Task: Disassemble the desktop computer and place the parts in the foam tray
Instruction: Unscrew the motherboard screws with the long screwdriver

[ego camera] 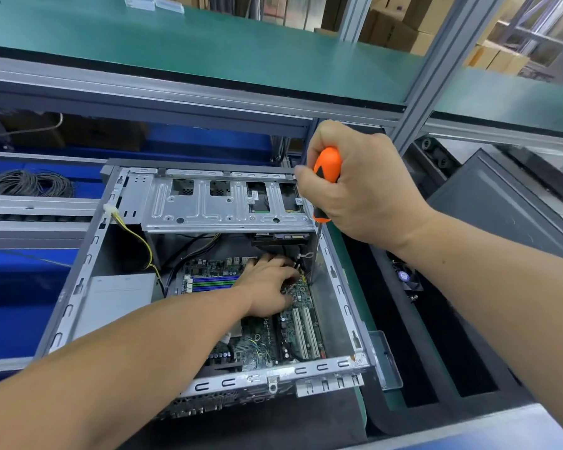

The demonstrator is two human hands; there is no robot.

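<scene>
head view: an open desktop computer case point(78, 280) lies on its side on the green bench mat point(351, 254), its motherboard point(267, 339) showing at the bottom. a silver drive cage point(221, 203) spans the far end of the case, overhanging the board. a grey power supply point(117, 297) sits in the near-left corner, with yellow and black wires point(140, 241) running up to a white connector at the case rim. the left hand point(267, 287) reaches deep inside, fingers curled down on the board near its far-right corner; what they pinch cannot be told. the right hand point(368, 193) is wrapped round the orange handle of a screwdriver point(326, 177), whose shaft drops nearly upright beside the right case wall. right of the case lies the black foam tray point(436, 368); a small fan point(407, 277) rests in it. a dark panel point(501, 203) lies beyond. coiled cable point(26, 183) sits far left.
</scene>
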